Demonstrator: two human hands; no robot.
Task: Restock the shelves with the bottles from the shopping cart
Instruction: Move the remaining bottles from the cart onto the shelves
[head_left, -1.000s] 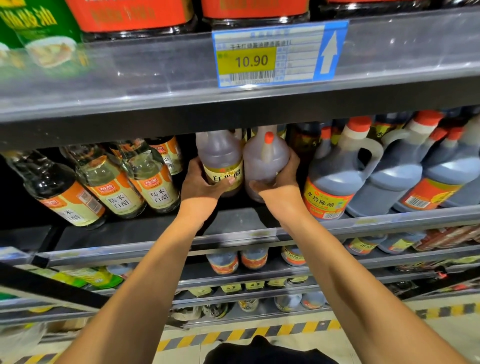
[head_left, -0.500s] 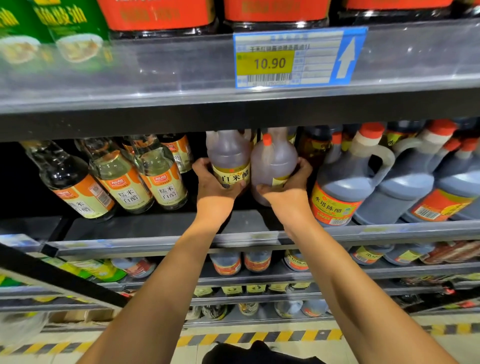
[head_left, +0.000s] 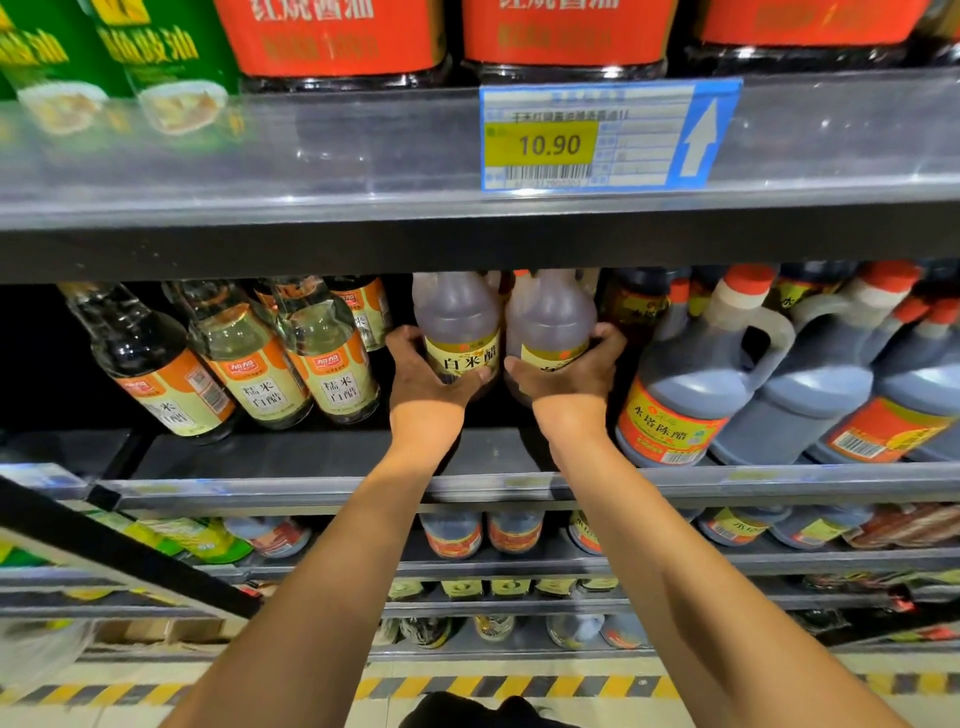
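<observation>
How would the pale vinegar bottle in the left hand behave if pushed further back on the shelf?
The pale vinegar bottle looks full, so probably heavy for its size. Tall and narrow, it may tip if pushed high up. Its smooth plastic likely slides easily on the shelf, with the left hand gripping low.

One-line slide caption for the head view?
Left hand and right hand each hold a white rice vinegar bottle on the middle shelf.
</observation>
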